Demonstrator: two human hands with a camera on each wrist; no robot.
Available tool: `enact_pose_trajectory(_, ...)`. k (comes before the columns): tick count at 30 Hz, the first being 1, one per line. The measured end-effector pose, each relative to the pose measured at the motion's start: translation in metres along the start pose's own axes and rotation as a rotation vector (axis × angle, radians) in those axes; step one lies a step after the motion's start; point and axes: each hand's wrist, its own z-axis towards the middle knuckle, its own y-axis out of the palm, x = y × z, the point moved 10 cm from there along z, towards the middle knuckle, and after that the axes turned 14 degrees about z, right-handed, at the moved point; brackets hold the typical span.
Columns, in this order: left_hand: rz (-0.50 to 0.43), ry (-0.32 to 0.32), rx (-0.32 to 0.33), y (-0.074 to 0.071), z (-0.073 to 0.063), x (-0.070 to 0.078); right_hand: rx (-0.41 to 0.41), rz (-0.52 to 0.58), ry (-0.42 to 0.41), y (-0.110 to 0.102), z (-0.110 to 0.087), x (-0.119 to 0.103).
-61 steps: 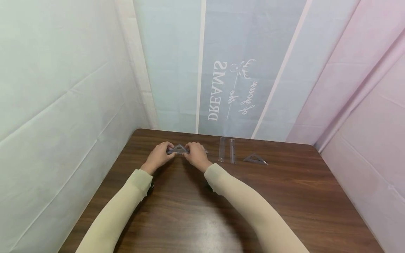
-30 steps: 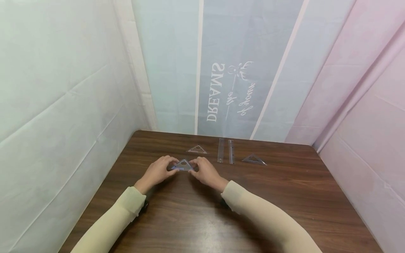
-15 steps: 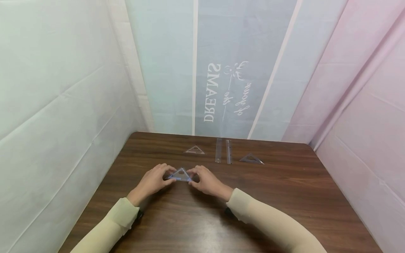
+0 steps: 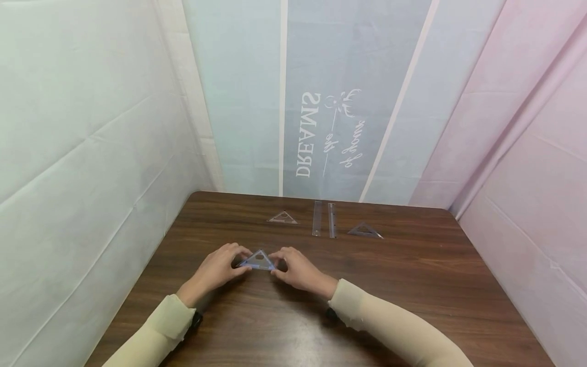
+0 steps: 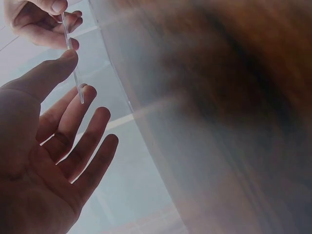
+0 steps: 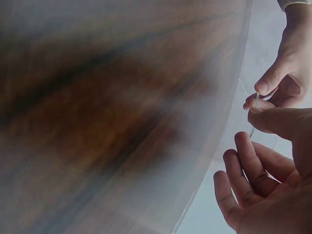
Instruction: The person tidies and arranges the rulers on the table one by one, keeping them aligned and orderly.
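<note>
A clear triangular set square [image 4: 260,261] with bluish edges and a small cut-out is held between my two hands in the head view. My left hand [image 4: 215,267] pinches its left corner with thumb and fingers. At the opposite corner, my right hand [image 4: 295,268] grips it the same way. Seen edge-on in the left wrist view, the set square [image 5: 77,80] is a thin strip between the left thumb and fingertips, the other fingers spread loosely. The right wrist view likewise shows a narrow edge of it between both hands.
Toward the back of the brown wooden table [image 4: 390,285] lie another clear set square [image 4: 283,218], a wide clear ruler [image 4: 317,218], a narrower ruler [image 4: 332,220] and a further set square [image 4: 365,231]. Fabric backdrops [image 4: 243,102] rise behind and at both sides.
Both hands have drawn the set square from the back of the table toward the body. The set square lying behind, earlier partly covered by the right hand, now shows whole.
</note>
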Motion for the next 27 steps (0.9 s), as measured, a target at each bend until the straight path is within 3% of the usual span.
enact_pose_trajectory(27, 0.059, 0.022, -0.008, -0.012, -0.029, -0.007, -0.047, -0.200, -0.045, 0.023, -0.005, -0.025)
